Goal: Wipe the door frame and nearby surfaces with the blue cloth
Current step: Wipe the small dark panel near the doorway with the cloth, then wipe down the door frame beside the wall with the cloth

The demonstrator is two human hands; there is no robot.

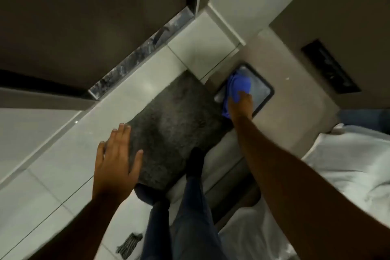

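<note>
Down by the dark-rimmed panel (258, 93) set into the beige wall, my right hand (240, 104) presses the blue cloth (238, 86) flat against the panel's pale, shiny face; my fingers are closed over the bunched fabric, and a tail of cloth hangs off the panel's lower left edge. My left hand (115, 158) is spread wide with nothing in it, palm down, hovering over the near corner of the grey mat (168, 120) (whether it touches the pile I cannot tell). My foot in a dark sock (195, 162) stands on the mat's edge, with my blue trouser leg (190, 217) below it. The mat lies on pale floor tiles (63, 171), and beyond it a strip of dark marbled stone (143, 53) runs along the foot of the brown door frame (84, 17). On the right, a black slotted plate (330, 66) sits higher in the same wall, well apart from the panel, and rumpled white bedding (348, 167) fills the near corner.
</note>
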